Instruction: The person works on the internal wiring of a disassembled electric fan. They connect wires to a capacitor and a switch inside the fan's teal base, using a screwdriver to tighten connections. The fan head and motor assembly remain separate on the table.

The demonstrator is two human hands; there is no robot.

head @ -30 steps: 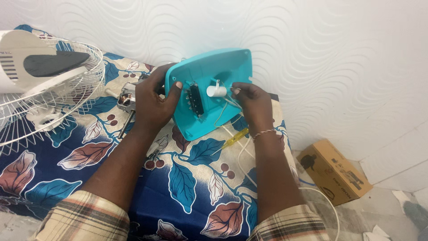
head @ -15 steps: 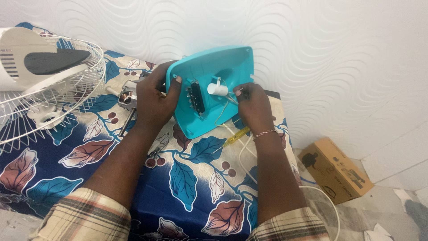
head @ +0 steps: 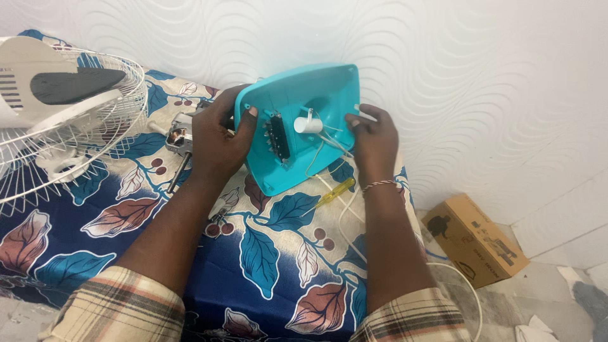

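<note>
Turquoise fan base (head: 316, 101) is held tilted, underside facing the camera, above the far edge of the floral cloth (head: 272, 253) covering the table. Left hand (head: 218, 136) grasps the base's left rim, thumb laid on the inner face beside the dark switch block (head: 277, 136). Right hand (head: 373, 139) touches the right rim; its fingertips are closed in a pinch on the thin wires (head: 329, 140) running from the white cylindrical capacitor (head: 308, 124) at the centre of the base. A bracelet (head: 378, 184) sits on the right wrist.

Yellow-handled screwdriver (head: 335, 191) lies on the cloth just below the base. White cord (head: 354, 240) trails off the table's right edge. White fan grille (head: 69, 139) lies at left, the motor unit (head: 180, 140) behind the left hand. Cardboard box (head: 475, 237) stands on the floor by the wall.
</note>
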